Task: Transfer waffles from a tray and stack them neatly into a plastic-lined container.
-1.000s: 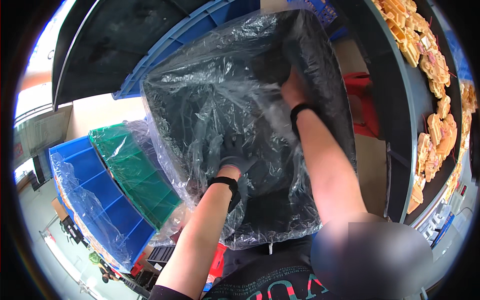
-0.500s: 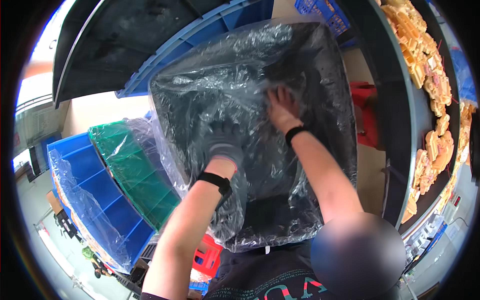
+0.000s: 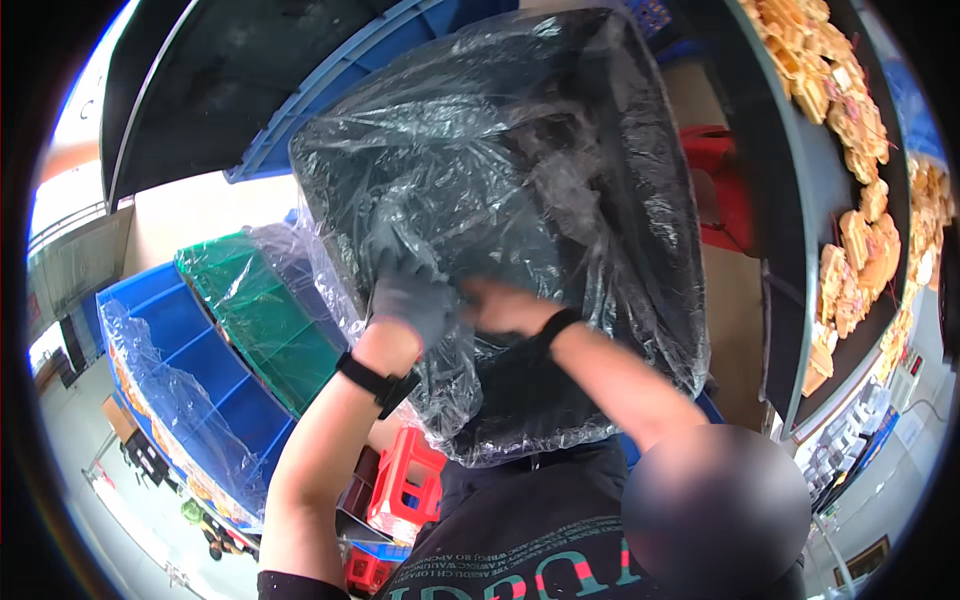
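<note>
A black bin (image 3: pixel 520 400) lined with a clear plastic bag (image 3: pixel 450 120) stands in front of me, and the film is crumpled over its floor and rim. My left hand (image 3: pixel 412 298), in a grey glove, reaches into the left part of the bin. Its fingers are stretched out against the film and look slightly apart. Just to its right is my bare right hand (image 3: pixel 505 305), low over the film. Motion blurs its fingers, so whether they pinch the plastic cannot be made out. A black band circles each wrist.
To the left stand a blue bin (image 3: pixel 190 350) and a green bin (image 3: pixel 265 310), both with clear film. A large blue-rimmed black container (image 3: pixel 250 80) lies behind. Tan plastic parts (image 3: pixel 860 230) fill a dark tray at right. Red stools (image 3: pixel 410 480) stand near me and at right.
My right hand has moved left and nearer, from the far part of the bin to beside my left hand. The left hand has shifted slightly left. The film between them is more bunched.
</note>
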### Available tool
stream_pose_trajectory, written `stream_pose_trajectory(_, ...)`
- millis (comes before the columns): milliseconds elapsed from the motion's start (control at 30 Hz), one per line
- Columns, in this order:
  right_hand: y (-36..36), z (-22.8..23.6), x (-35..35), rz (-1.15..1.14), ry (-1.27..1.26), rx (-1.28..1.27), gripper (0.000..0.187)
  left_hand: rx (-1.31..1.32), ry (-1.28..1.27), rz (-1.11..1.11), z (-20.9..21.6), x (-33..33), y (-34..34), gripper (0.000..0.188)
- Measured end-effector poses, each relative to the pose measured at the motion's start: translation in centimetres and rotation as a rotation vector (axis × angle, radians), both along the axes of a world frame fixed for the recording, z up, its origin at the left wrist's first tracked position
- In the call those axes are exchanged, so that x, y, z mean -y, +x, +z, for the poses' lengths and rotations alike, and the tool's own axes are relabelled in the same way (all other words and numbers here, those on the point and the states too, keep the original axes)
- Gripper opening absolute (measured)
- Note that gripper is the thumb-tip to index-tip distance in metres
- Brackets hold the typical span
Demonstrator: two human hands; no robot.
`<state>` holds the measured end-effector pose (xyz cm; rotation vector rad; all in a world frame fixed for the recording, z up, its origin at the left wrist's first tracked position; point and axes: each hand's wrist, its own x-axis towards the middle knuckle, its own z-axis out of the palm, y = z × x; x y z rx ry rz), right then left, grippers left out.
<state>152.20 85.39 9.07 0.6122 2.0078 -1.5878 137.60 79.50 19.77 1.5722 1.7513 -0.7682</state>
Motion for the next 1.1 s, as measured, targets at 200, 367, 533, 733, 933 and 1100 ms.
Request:
stream_pose_trajectory(200,-0.6,-5.1,10.2,-0.121,-0.116,0.094,0.041,-0.234,0.298,-0.144,-1.4,6.3,0.7,0.037)
stream_pose_trajectory(367,3.4,4.6,0.4,-0.111,0.243,-0.055,0.026,0.093,0.544,0.117,5.4,5.5,3.9,0.035)
stream_pose_trajectory(533,13.5,20.8,-6.3,-0.465,-0.097,-0.309,0.026,0.422,0.679,0.412,10.4,6.4,9.4,0.035)
stream_pose_trajectory(733,25.7,31.3,-9.7,-0.878,0.659,-0.269,0.017,0.693,0.703,0.606,11.0,10.2,14.7,0.035)
stream_pose_trajectory(933,36.0,26.7,-16.5,-0.839,1.207,-0.11,0.042,0.866,0.678,0.745,14.9,7.6,16.7,0.036)
stream_pose_trajectory(1100,36.9,23.1,-19.7,-0.746,1.187,0.104,0.055,1.252,0.571,1.025,22.3,-0.3,21.0,0.045)
